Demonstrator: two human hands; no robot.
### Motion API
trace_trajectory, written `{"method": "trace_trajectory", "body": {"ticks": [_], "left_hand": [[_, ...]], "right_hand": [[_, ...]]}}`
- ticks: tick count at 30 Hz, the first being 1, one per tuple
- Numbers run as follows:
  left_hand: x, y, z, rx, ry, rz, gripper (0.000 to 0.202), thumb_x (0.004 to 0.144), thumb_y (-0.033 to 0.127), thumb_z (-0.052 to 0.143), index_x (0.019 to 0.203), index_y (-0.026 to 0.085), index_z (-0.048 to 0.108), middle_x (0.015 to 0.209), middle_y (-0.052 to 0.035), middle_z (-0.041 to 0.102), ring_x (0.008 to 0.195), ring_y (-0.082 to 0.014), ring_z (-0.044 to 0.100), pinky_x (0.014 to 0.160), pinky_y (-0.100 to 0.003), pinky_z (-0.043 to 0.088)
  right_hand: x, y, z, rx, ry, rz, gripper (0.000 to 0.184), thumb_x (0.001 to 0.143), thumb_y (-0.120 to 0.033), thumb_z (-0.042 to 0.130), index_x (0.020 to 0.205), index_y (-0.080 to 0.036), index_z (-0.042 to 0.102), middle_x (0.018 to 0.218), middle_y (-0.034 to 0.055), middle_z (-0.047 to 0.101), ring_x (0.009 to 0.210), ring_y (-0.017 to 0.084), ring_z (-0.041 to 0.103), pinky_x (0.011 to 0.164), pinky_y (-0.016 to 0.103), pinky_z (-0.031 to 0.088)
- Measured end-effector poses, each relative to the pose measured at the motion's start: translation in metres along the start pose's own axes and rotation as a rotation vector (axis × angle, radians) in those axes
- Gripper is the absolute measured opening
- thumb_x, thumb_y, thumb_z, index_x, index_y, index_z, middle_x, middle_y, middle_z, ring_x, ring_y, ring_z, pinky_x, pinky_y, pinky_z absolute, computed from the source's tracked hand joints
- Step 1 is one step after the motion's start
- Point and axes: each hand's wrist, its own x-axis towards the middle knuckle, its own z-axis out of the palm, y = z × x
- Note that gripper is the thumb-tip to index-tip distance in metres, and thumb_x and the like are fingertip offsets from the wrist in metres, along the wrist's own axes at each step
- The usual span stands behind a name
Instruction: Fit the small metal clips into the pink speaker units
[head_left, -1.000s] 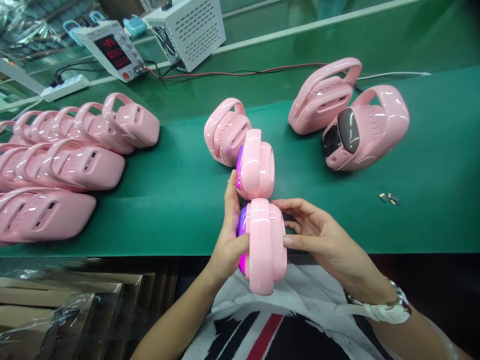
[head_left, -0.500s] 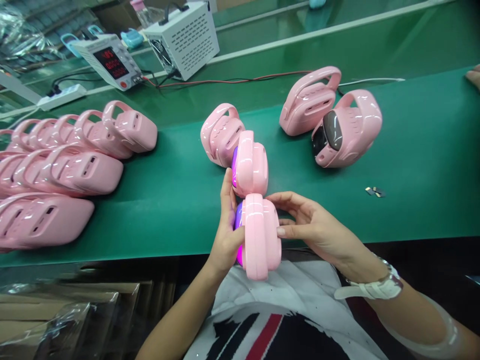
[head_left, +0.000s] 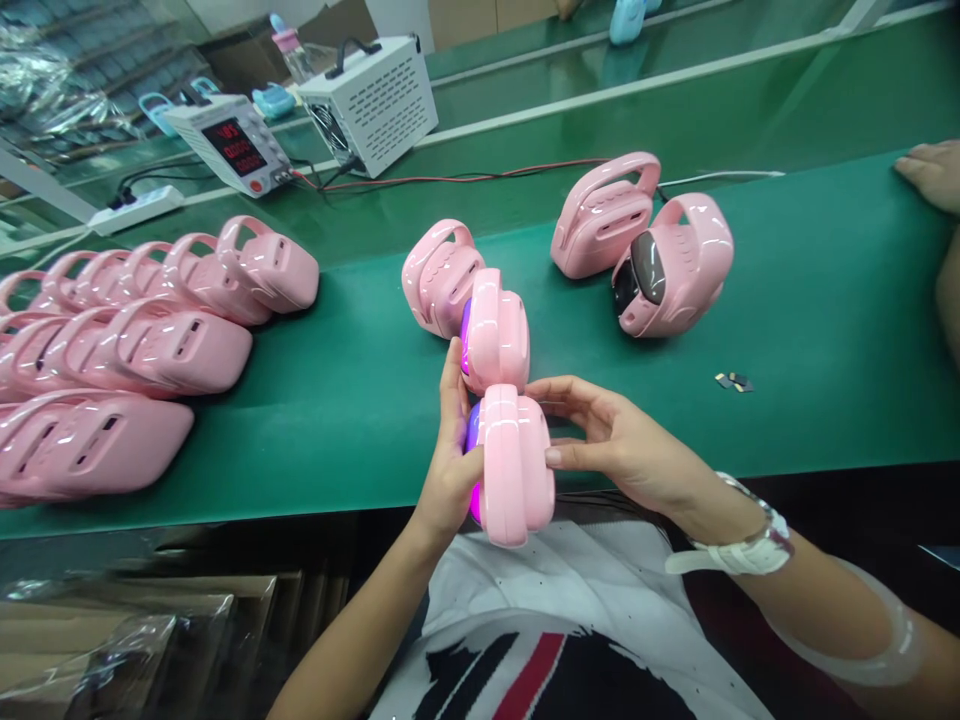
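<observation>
Nearest my body is a pink portable speaker (head_left: 517,475) with a thick carry handle and a purple-glowing front, held over the bench's near edge. My left hand (head_left: 451,465) grips its glowing side, thumb by the handle and fingers reaching forward. On the opposite side, my right hand (head_left: 626,435) has its thumb against the speaker's back and bent fingers near its far end; part of their contact is hidden. Touching that far end is a second lit speaker (head_left: 504,335). Just behind stands another pink speaker (head_left: 442,275), with slots in its back.
Rows of pink speakers (head_left: 187,345) fill the left. Two more (head_left: 675,265) stand right, near small dark memory cards (head_left: 735,382). A power supply (head_left: 232,145), a white vented box (head_left: 375,105) and a red cable (head_left: 450,180) lie behind. Another person's hand (head_left: 930,172) rests far right.
The view has shifted slightly, so the bench items sit a little differently. Both hands keep the same hold on the near speaker. The other person's hand shows more at the right edge.
</observation>
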Motion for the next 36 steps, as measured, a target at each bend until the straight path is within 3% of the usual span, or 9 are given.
{"method": "trace_trajectory", "body": {"ticks": [4,8,10,14,18,22,29,36], "left_hand": [[0.000,-0.003,-0.001,-0.050,0.014,-0.007,0.090,0.080,0.027,0.071,0.150,0.049,0.019,0.163,0.0067,0.023,0.150,-0.0258,0.024,0.124,-0.043,0.020],[0.001,-0.003,0.001,-0.057,0.028,-0.010,0.095,0.078,0.030,0.074,0.152,0.045,0.016,0.165,0.0034,0.018,0.149,-0.0276,0.024,0.122,-0.046,0.023],[0.000,-0.005,0.001,-0.056,0.029,0.004,0.095,0.079,0.034,0.073,0.153,0.043,0.015,0.166,0.0028,0.015,0.150,-0.0280,0.022,0.124,-0.046,0.019],[-0.003,-0.008,0.001,-0.077,0.014,0.006,0.091,0.084,0.038,0.068,0.154,0.041,0.011,0.166,0.0020,0.013,0.151,-0.0274,0.020,0.124,-0.044,0.020],[-0.005,-0.007,0.000,-0.067,0.019,-0.045,0.089,0.086,0.038,0.065,0.154,0.042,0.008,0.166,0.0026,0.011,0.152,-0.0275,0.015,0.124,-0.044,0.018],[-0.006,-0.004,0.000,-0.021,0.035,-0.070,0.086,0.087,0.036,0.064,0.154,0.042,0.011,0.166,0.0054,0.012,0.153,-0.0257,0.010,0.126,-0.043,0.010],[-0.008,0.000,0.002,0.010,0.056,-0.108,0.092,0.082,0.038,0.070,0.154,0.041,0.013,0.163,0.0047,0.022,0.152,-0.0297,0.016,0.125,-0.044,0.022],[-0.008,0.004,0.003,-0.091,0.034,-0.126,0.095,0.078,0.038,0.074,0.152,0.042,0.016,0.166,0.0057,0.010,0.152,-0.0315,0.011,0.126,-0.047,0.015]], "right_hand": [[-0.018,0.009,0.010,-0.043,0.151,-0.114,0.041,0.070,-0.026,0.085,0.109,-0.030,0.073,0.129,0.0050,0.064,0.125,0.028,0.056,0.095,0.042,0.056],[-0.023,0.020,0.015,-0.084,0.258,-0.160,0.018,0.074,-0.030,0.082,0.092,-0.029,0.080,0.126,0.0062,0.066,0.119,0.029,0.061,0.096,0.044,0.055],[-0.019,0.022,0.015,0.006,0.239,-0.122,0.015,0.073,-0.029,0.082,0.088,-0.029,0.079,0.125,0.0049,0.067,0.119,0.027,0.061,0.098,0.041,0.054],[-0.011,0.015,0.015,0.217,0.190,0.038,0.044,0.066,-0.020,0.085,0.106,-0.030,0.071,0.126,0.0015,0.066,0.124,0.022,0.057,0.107,0.037,0.046],[-0.009,0.008,0.016,0.281,0.131,0.150,0.048,0.065,-0.019,0.084,0.109,-0.027,0.067,0.128,0.0031,0.065,0.125,0.023,0.056,0.110,0.039,0.044],[-0.008,0.007,0.014,0.278,0.127,0.163,0.049,0.063,-0.019,0.085,0.107,-0.027,0.067,0.126,0.0027,0.066,0.124,0.023,0.056,0.111,0.040,0.042],[-0.005,0.008,0.010,0.262,0.113,0.188,0.051,0.062,-0.021,0.088,0.108,-0.027,0.067,0.127,0.0042,0.065,0.125,0.024,0.056,0.110,0.042,0.042],[-0.005,0.003,0.008,0.167,0.056,0.154,0.048,0.065,-0.026,0.087,0.109,-0.026,0.066,0.126,0.0056,0.063,0.119,0.024,0.058,0.103,0.041,0.048]]}}
